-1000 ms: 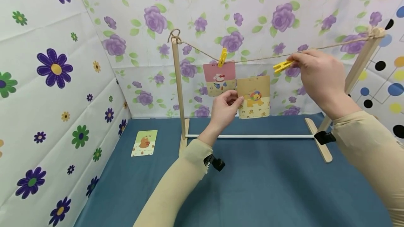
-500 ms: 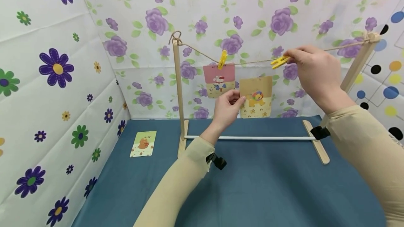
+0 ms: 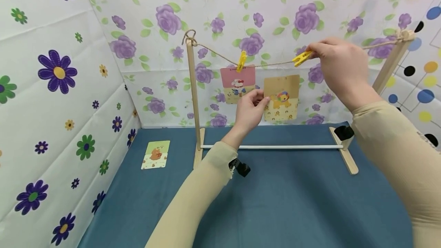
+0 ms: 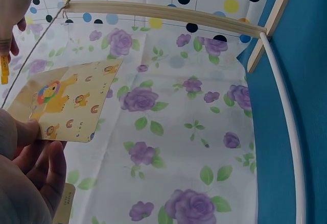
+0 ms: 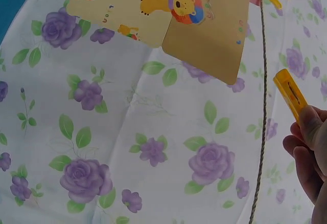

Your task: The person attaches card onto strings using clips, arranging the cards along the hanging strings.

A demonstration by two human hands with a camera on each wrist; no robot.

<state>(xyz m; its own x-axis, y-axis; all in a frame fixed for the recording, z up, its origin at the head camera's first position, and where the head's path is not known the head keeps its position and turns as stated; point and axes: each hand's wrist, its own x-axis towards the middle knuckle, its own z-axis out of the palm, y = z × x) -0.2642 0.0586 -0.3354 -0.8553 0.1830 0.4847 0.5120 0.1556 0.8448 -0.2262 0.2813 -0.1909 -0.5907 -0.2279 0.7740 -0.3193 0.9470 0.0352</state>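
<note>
My left hand pinches the left edge of a tan card with a lion, thumb in front, holding it upright just below the twine. In the left wrist view the lion card shows between thumb and fingers. My right hand grips a yellow clothespin close to the twine above the card's right corner. The right wrist view shows this clothespin apart from the twine. A pink card with a rabbit hangs from the twine by another yellow clothespin.
The twine is tied between a left wooden post and a right wooden post. A white rod joins their feet low down. A green card with a bear lies on the blue cloth at the left.
My left hand has moved the lion card to the right and slightly up. My right hand has shifted left and up with the clothespin, bringing it nearer the twine above the card.
</note>
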